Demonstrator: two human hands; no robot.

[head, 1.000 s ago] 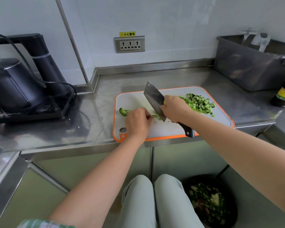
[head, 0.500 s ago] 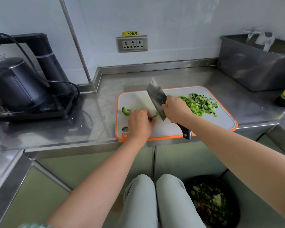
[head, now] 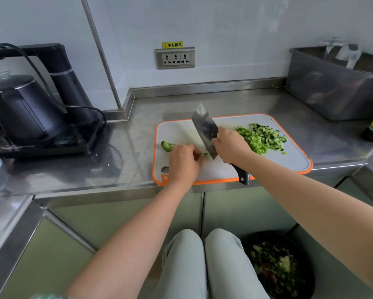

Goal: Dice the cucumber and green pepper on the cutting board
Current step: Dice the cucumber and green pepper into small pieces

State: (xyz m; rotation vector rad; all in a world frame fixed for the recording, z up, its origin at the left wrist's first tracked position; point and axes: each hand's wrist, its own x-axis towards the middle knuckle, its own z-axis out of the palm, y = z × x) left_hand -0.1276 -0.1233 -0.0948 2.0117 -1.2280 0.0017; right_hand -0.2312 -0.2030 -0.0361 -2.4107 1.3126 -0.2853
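Left hand [head: 184, 161]: fingers curling down, pinning the curved green pepper strip [head: 167, 145] to the board near its middle
Right hand [head: 229, 147]: clamping round the handle of the broad steel cleaver with black handle [head: 205, 128]; blade tip pointing far-left, edge sitting just right of the left fingertips
Pepper strip: long axis running left to right, crossing the blade's line; uncut tail poking out left of the left hand, so the feed is judged to be going rightward into the edge
White cutting board with orange rim [head: 289, 160]: carrying the strip and, on its far right part beside the right hand, the heap of diced cucumber and pepper [head: 261, 138]
Grey plastic tub [head: 332, 89], far right: holding something clear, not readable
Black round bin [head: 306, 251], on the floor near right: holding vegetable scraps
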